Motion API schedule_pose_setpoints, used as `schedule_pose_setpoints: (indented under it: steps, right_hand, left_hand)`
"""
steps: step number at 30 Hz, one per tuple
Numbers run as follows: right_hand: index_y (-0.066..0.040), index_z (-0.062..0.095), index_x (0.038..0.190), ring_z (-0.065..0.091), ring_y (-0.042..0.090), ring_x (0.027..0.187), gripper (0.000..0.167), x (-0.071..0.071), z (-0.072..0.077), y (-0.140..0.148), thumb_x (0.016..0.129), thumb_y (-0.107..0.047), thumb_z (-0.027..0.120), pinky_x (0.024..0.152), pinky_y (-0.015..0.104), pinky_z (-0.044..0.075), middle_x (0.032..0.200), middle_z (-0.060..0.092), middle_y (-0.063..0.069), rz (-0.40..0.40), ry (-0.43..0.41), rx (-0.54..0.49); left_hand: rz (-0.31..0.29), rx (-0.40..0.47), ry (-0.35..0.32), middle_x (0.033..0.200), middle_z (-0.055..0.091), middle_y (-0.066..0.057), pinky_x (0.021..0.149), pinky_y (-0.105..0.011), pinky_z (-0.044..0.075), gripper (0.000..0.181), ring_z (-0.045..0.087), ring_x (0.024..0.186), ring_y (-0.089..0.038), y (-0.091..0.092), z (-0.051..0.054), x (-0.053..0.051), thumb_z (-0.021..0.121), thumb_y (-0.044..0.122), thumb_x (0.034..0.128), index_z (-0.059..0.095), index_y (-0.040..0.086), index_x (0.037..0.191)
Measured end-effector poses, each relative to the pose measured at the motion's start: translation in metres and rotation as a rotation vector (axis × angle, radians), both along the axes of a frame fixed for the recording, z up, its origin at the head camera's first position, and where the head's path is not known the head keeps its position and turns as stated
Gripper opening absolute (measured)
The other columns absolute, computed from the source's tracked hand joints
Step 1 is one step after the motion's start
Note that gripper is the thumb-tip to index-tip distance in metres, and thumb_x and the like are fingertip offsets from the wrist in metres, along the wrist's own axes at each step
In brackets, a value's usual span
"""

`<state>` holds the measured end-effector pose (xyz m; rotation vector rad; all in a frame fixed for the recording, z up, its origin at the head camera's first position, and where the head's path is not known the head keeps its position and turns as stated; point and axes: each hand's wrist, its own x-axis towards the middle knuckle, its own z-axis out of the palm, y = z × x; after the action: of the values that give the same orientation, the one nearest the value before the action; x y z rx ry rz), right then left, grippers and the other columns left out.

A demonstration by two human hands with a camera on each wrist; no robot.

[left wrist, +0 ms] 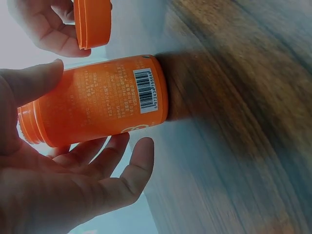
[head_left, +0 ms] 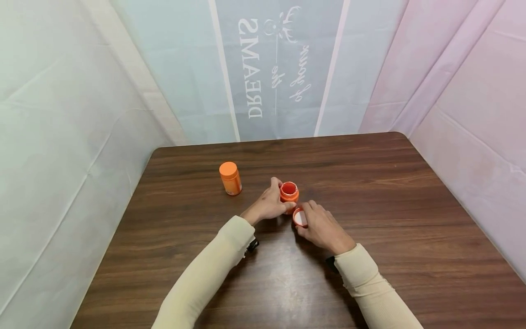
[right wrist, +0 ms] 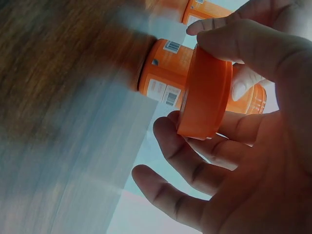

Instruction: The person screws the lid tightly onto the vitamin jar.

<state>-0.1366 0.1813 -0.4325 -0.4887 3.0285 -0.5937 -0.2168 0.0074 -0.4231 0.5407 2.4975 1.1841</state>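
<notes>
Open jar (left wrist: 100,102) upright on table (head_left: 197,256), between left hand's (head_left: 268,204) thumb and fingers, gripped. Lid (right wrist: 207,92) off, just beside it, pinched by right hand's (head_left: 323,228) thumb and fingertips; outer fingers loose. Capped jar (head_left: 231,180) left of left fingers, apart from them.

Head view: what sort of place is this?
Probably an indoor booth enclosed with cloth, perhaps for recording, though what lies beyond is hidden. Pale sheets line both sides, a printed curtain covers the back, and a wood-patterned table bearing an open orange jar stands between them.
</notes>
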Motion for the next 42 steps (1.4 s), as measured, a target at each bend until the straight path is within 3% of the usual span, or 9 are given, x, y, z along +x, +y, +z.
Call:
schedule_pose_setpoints:
  steps: [13,28,37,42]
  right_hand:
    - [0.008,0.053,0.126,0.057,0.032,0.096,0.055,0.002,-0.008,0.0,0.084,-0.016,0.078,0.085,0.049,0.05,0.108,0.058,0.016,-0.014,0.026,-0.028]
    - [0.008,0.051,0.124,0.052,0.03,0.095,0.056,0.002,-0.016,0.0,0.08,-0.008,0.082,0.077,0.04,0.051,0.105,0.057,0.016,-0.056,0.064,-0.128]
    - [0.009,0.055,0.12,0.052,0.028,0.088,0.052,0.003,-0.024,-0.001,0.079,-0.01,0.082,0.072,0.038,0.051,0.1,0.056,0.016,-0.03,0.209,-0.157]
    - [0.007,0.055,0.121,0.053,0.027,0.088,0.052,0.003,-0.027,-0.001,0.08,-0.01,0.08,0.074,0.038,0.051,0.103,0.055,0.016,-0.03,0.235,-0.179]
  left_hand:
    - [0.007,0.046,0.02,0.122,0.058,-0.019,0.099,-0.043,0.045,0.054,0.059,0.112,-0.027,-0.014,-0.011,0.008,0.074,0.021,0.0917,0.033,0.006,0.124]
    - [0.038,0.06,0.033,0.126,0.058,-0.02,0.101,-0.044,0.045,0.055,0.058,0.116,-0.028,-0.029,-0.018,0.014,0.074,0.02,0.092,0.033,0.007,0.125]
    - [0.045,0.061,0.053,0.126,0.057,-0.02,0.102,-0.045,0.044,0.055,0.058,0.118,-0.029,-0.035,-0.019,0.018,0.074,0.02,0.0917,0.034,0.007,0.126]
    - [0.043,0.054,0.06,0.127,0.057,-0.019,0.102,-0.045,0.044,0.055,0.057,0.118,-0.028,-0.038,-0.022,0.018,0.074,0.021,0.092,0.034,0.008,0.126]
